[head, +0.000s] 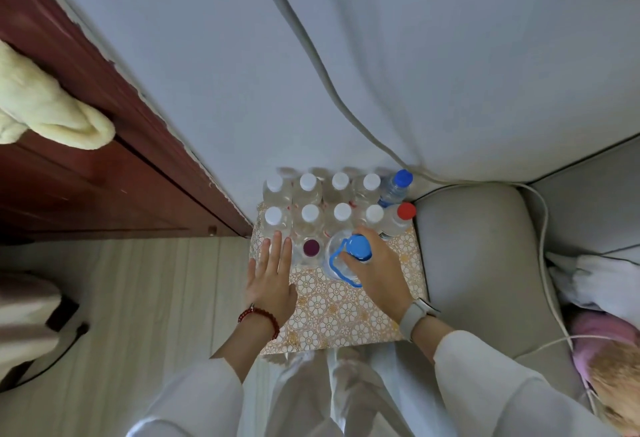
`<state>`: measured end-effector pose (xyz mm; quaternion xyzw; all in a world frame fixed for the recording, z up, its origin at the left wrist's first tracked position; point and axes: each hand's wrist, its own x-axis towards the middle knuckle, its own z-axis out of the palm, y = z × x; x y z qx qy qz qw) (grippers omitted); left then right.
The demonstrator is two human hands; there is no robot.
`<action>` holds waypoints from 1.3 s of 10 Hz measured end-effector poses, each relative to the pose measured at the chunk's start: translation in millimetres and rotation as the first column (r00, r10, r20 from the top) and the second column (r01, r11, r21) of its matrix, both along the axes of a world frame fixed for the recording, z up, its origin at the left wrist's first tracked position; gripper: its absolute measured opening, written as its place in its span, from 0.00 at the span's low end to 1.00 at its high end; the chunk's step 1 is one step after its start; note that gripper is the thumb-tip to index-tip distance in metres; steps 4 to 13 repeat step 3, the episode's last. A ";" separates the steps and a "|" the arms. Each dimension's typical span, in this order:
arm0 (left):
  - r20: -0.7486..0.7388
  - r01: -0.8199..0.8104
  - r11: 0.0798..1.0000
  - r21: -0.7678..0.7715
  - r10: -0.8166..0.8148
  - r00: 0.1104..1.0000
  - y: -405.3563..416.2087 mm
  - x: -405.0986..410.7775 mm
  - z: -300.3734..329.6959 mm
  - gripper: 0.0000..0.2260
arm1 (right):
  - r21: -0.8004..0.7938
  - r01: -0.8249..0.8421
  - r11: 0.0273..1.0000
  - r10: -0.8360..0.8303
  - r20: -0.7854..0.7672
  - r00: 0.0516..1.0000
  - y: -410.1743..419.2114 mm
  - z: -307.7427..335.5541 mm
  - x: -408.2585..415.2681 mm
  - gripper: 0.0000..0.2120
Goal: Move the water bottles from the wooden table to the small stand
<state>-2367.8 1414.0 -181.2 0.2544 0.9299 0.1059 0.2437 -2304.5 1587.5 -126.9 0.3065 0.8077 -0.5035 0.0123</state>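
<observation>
A: Water bottle with the blue cap (356, 249) is standing at the stand's (346, 318) near row; I'm seeing the right hand (377, 270) curling round its neck.

B: Left hand (273, 273)?

A: Lying flat, fingers straight, fingertips touching a white-capped bottle (275, 221). I'm logging the maroon-capped bottle (310, 247) between them, white-capped rows (341, 182) farther back.
</observation>
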 end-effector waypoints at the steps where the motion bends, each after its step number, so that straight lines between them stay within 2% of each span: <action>1: 0.025 -0.002 0.999 -0.038 0.003 1.000 2.7 -1.1 3.0 0.35 | -0.013 -0.012 1.000 0.012 0.018 1.000 -0.1 1.4 1.5 0.12; 2: 0.069 0.013 0.995 -0.103 -0.006 0.998 3.9 -2.7 14.3 0.34 | -0.057 -0.070 0.996 0.073 0.066 0.995 0.9 6.8 2.6 0.15; 3: 0.076 0.006 0.994 -0.107 0.002 0.997 7.1 -13.5 35.0 0.30 | -0.127 -0.187 0.974 0.205 0.151 0.967 10.3 25.5 -3.0 0.28; 13: 0.076 0.006 0.994 -0.107 0.002 0.997 7.1 -13.5 35.0 0.30 | -0.127 -0.187 0.974 0.205 0.151 0.967 10.3 25.5 -3.0 0.28</action>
